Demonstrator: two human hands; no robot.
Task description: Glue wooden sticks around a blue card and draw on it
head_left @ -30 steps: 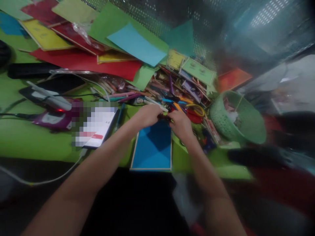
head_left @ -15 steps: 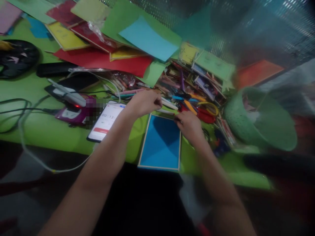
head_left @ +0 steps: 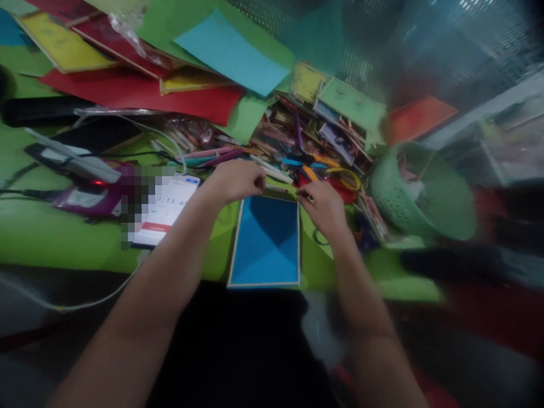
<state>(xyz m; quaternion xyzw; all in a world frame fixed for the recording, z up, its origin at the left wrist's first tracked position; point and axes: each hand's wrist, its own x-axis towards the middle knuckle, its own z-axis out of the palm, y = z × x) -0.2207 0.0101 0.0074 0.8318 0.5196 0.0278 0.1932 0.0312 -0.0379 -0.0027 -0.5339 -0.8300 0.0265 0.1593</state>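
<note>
A blue rectangular card [head_left: 266, 243] edged with thin pale strips lies on the green table surface in front of me. My left hand [head_left: 240, 180] is closed in a pinch over the card's top left corner. At the top right corner, the thumb and fingers of my right hand [head_left: 325, 207] are pinched together. A thin pale stick [head_left: 276, 187] lies between the hands, just beyond the card's top edge. Whatever sits in either pinch is too small to make out. Left of the card, a phone [head_left: 168, 207] showing a timer is partly covered by my left forearm.
Behind the hands lie pens [head_left: 212, 156], yellow-handled scissors [head_left: 349, 177] and many small loose items. A green basket [head_left: 385, 190] stands at right. Coloured sheets, including a red one [head_left: 148, 96], pile up at the back. A purple device [head_left: 89, 198] with cables sits at left.
The view has shifted, so most things appear further left. Both hands stay at the card's top edge, with my right fingertips now at its top right corner.
</note>
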